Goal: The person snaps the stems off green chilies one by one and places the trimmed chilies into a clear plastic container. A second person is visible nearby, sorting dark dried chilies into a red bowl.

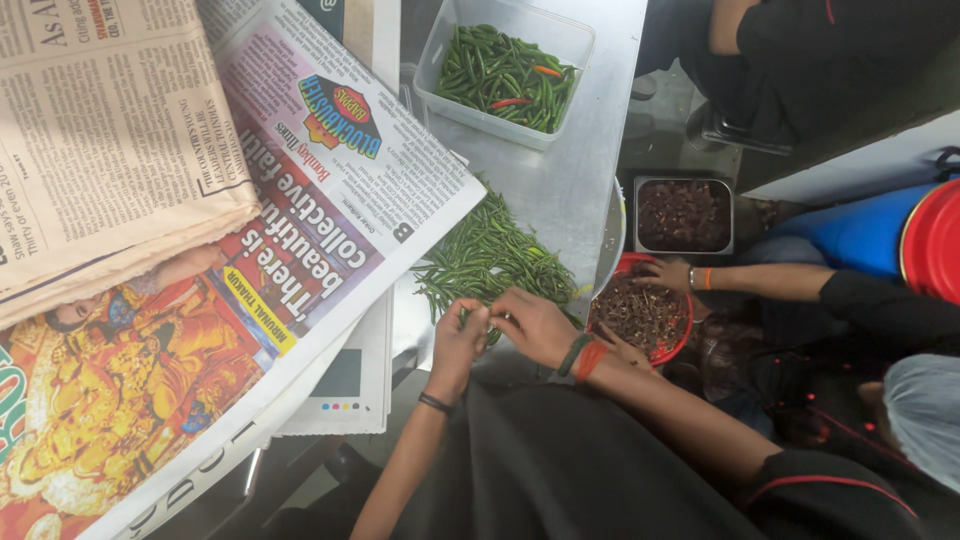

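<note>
Your left hand (458, 343) and right hand (535, 325) meet at the near edge of the loose pile of green chillies (492, 255), both pinching one chilli (483, 318) between the fingertips, so the rest stays within easy reach on the steel tabletop (590, 130). A clear tub of chillies (505, 65) sits farther back. Spread newspapers (300, 200) cover the left side. Beside you, another person's hand (665, 273) rests on a red bowl (642, 315) of dark bits.

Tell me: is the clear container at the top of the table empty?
No, the clear container holds green chillies with a few red ones.
</note>
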